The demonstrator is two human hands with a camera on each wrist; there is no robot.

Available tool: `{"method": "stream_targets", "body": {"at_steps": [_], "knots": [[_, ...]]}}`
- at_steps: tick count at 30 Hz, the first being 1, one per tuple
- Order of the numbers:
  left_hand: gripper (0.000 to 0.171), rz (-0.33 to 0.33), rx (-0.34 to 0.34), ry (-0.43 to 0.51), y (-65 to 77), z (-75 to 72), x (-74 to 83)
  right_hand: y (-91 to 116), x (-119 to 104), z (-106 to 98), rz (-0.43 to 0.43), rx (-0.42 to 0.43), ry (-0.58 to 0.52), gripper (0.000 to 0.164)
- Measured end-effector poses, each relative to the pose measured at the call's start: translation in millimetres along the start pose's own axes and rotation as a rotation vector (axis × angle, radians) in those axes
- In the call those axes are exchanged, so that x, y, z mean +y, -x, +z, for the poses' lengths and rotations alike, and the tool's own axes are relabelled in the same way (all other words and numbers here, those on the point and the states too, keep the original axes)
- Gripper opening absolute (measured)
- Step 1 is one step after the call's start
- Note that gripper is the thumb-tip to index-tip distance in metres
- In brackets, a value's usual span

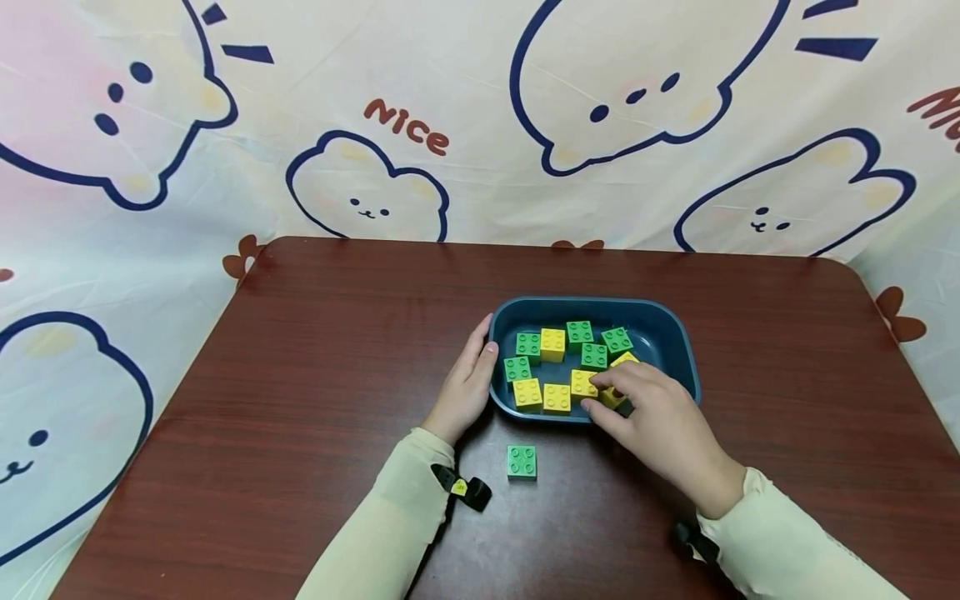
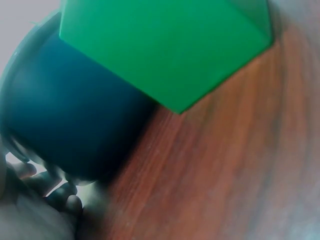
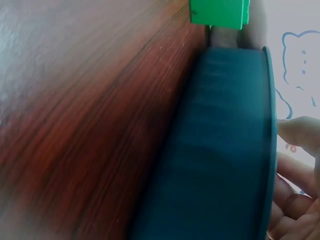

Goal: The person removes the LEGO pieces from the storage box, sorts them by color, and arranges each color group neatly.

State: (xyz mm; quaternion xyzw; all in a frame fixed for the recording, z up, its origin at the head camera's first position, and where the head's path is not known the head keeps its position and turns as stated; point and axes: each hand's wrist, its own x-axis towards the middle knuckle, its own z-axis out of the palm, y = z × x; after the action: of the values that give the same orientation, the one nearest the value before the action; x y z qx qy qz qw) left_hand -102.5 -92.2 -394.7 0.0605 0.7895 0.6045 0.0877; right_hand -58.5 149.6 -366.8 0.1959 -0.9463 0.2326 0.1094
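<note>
A blue tray [image 1: 675, 333] holds several green and yellow toy building bricks, studs up. My left hand [image 1: 461, 387] rests against the tray's left end, fingers fairly straight along the outer wall. Over the tray's right front part, my right hand [image 1: 667, 425] pinches a yellow brick [image 1: 583, 383] between thumb and forefinger, still low among the others. More yellow bricks are partly hidden under that hand. One green brick [image 1: 522, 462] lies on the table in front of the tray; it looms large in the left wrist view. In the right wrist view, the tray wall [image 3: 215, 140] hides the pinched brick.
The brown wooden table [image 1: 337, 333] stretches around the tray. A white cloth [image 1: 480, 183] with cartoon bears hangs behind and beside the table. Each wrist wears a black strap, such as the left one [image 1: 468, 492].
</note>
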Motion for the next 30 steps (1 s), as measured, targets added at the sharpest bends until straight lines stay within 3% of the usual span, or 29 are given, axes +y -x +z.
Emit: {"method": "stream_targets", "body": {"at_steps": [2,8,14,30], "knots": [[0.048,0.008,0.003,0.006,0.4,-0.4,0.1,-1.2,2.0,0.2,0.006,-0.002,0.011,0.028],[0.05,0.032,0.028,-0.006,-9.8,0.0,-27.8,-6.4,7.1,0.2,0.037,-0.025,0.022,0.029],[0.05,0.024,0.026,-0.02,-9.6,2.3,-29.9,-8.4,12.0,-1.6,0.094,-0.076,0.037,0.031],[0.049,0.032,0.015,-0.03,-9.9,2.5,-30.1,-27.5,27.6,-3.9,0.065,-0.107,0.101,0.031]]}}
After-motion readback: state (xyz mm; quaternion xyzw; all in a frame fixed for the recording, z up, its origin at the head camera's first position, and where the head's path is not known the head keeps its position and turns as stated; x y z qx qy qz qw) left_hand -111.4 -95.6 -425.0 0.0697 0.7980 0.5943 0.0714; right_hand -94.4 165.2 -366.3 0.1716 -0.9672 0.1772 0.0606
